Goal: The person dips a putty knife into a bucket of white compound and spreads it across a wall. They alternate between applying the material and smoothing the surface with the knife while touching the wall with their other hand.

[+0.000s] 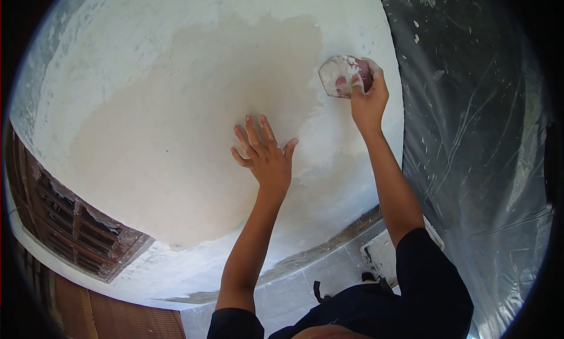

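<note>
My left hand (267, 157) rests against the white wall (194, 127) with its fingers spread, white smears on the fingertips. Higher up and to the right, my right hand (370, 95) grips a reddish block (341, 78) coated with whitish paste, near the wall's right edge. The thumb lies on the near face of the block and the other fingers wrap its right side. A large beige, damp-looking patch covers the wall around my left hand and to its left.
Dark plastic sheeting (464, 122) with white splashes hangs at the right. A brown wooden grille (76, 221) is at the lower left. Below, a white-smeared tray (379, 254) lies on the grey tiled floor (288, 298), partly behind my right arm.
</note>
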Tool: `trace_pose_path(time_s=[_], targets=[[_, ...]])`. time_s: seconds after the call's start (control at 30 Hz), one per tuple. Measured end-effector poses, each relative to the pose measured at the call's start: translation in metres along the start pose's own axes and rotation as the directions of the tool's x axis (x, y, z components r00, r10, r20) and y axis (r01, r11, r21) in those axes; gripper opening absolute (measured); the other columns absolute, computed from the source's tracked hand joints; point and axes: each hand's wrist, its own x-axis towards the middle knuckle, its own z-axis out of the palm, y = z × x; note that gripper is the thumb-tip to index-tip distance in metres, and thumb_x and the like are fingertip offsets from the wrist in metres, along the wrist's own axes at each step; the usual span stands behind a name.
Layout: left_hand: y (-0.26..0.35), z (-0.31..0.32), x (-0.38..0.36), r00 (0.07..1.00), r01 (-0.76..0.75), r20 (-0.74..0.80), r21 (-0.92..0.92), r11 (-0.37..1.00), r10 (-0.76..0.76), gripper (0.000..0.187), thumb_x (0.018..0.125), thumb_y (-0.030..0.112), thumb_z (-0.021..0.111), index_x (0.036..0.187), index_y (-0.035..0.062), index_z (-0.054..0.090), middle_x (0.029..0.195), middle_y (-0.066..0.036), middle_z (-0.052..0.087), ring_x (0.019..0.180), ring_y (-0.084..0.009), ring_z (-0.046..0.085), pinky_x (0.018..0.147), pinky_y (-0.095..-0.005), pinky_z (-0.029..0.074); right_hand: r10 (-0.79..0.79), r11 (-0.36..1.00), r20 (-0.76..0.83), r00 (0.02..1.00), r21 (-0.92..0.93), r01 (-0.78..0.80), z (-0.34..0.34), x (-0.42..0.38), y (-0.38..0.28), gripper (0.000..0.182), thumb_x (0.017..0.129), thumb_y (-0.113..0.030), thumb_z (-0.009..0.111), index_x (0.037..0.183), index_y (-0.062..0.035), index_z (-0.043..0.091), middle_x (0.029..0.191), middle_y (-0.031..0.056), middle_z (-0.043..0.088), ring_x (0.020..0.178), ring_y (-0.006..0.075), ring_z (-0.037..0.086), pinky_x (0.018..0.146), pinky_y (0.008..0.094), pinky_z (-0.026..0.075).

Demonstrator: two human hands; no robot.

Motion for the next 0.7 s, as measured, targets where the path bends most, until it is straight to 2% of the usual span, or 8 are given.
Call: trace_pose_path(time_s=[0.07,0.2,0.3,0.33,0.4,0.53,0.63,0.7], targets=[[0.001,0.002,0.001,1.0,0.003,-0.013,0.01,1.0,-0.003,0.094,0.086,0.058,0.056,0.15,0.0029,0.016,0.152,-0.024,0.017,0.141,-0.0441,0.01,0.104,-0.0614,0.008,0.024,0.993,0.014,1.0,0.115,-0.025,-0.003,-0.004,-0.008,0.037,0.076,0.011,0.056,0.112,0.0046,0.055,0.105,0.021,0.061,0.098,0.034,0.063,0.085,0.0333,0.05],[0.001,-0.001,0.001,1.0,-0.006,0.008,0.014,1.0,0.006,0.092,0.087,0.06,0.054,0.149,0.0023,0.02,0.152,-0.024,0.018,0.141,-0.0442,0.01,0.104,-0.0617,0.008,-0.155,0.981,0.494,0.855,-0.024,0.191,0.004,-0.042,-0.01,0.041,0.072,0.011,0.056,0.113,0.002,0.056,0.1,0.0209,0.059,0.093,0.039,0.059,0.082,0.0367,0.049],[0.0,-0.001,0.0,1.0,0.0,0.008,0.017,1.0,0.0,0.092,0.086,0.06,0.055,0.149,0.0026,0.021,0.152,-0.023,0.018,0.14,-0.0444,0.011,0.104,-0.0614,0.008,0.0,0.993,0.08,0.997,-0.118,0.01,-0.007,-0.02,0.001,0.04,0.075,0.012,0.055,0.114,0.0035,0.055,0.105,0.0212,0.061,0.094,0.0365,0.061,0.083,0.036,0.049],[0.001,-0.001,0.001,1.0,0.002,0.004,0.021,1.0,-0.002,0.091,0.086,0.059,0.055,0.15,0.0029,0.021,0.152,-0.023,0.017,0.14,-0.0445,0.012,0.104,-0.0611,0.008,0.127,0.992,-0.075,0.989,-0.009,-0.129,-0.012,-0.015,0.0,0.041,0.076,0.013,0.055,0.116,0.0037,0.055,0.106,0.021,0.061,0.094,0.0354,0.062,0.084,0.0354,0.049],[0.002,0.001,0.0,1.0,-0.002,-0.004,0.038,0.999,0.002,0.091,0.086,0.059,0.056,0.15,0.0032,0.021,0.153,-0.023,0.017,0.14,-0.0445,0.012,0.104,-0.0609,0.008,0.074,0.996,-0.071,0.995,0.057,-0.07,-0.011,-0.019,0.002,0.041,0.075,0.012,0.056,0.115,0.0034,0.055,0.104,0.0203,0.061,0.094,0.035,0.062,0.084,0.0349,0.049],[0.004,0.0,-0.001,1.0,-0.004,0.009,0.038,0.999,0.004,0.092,0.086,0.058,0.057,0.15,0.0032,0.02,0.153,-0.023,0.017,0.14,-0.0439,0.011,0.104,-0.0609,0.008,-0.163,0.983,0.423,0.891,-0.004,0.182,0.002,-0.053,-0.011,0.041,0.072,0.012,0.054,0.112,0.0036,0.055,0.101,0.0222,0.059,0.093,0.0413,0.059,0.083,0.0384,0.048],[0.003,-0.003,0.001,1.0,0.006,0.012,0.015,1.0,-0.006,0.091,0.087,0.058,0.056,0.149,0.0025,0.02,0.152,-0.023,0.017,0.141,-0.0436,0.011,0.104,-0.0608,0.007,-0.001,0.996,0.081,0.997,-0.086,0.008,-0.002,-0.033,0.002,0.038,0.076,0.011,0.055,0.113,0.0046,0.054,0.104,0.0214,0.06,0.096,0.0366,0.061,0.084,0.0362,0.049],[0.003,-0.001,0.001,1.0,0.007,0.005,0.032,0.999,-0.007,0.091,0.087,0.059,0.055,0.149,0.0021,0.02,0.152,-0.023,0.018,0.141,-0.0435,0.011,0.104,-0.0607,0.008,0.104,0.993,-0.064,0.992,0.068,-0.1,-0.004,-0.024,-0.001,0.04,0.076,0.013,0.055,0.114,0.004,0.054,0.103,0.0196,0.061,0.093,0.0333,0.062,0.083,0.0341,0.049]])
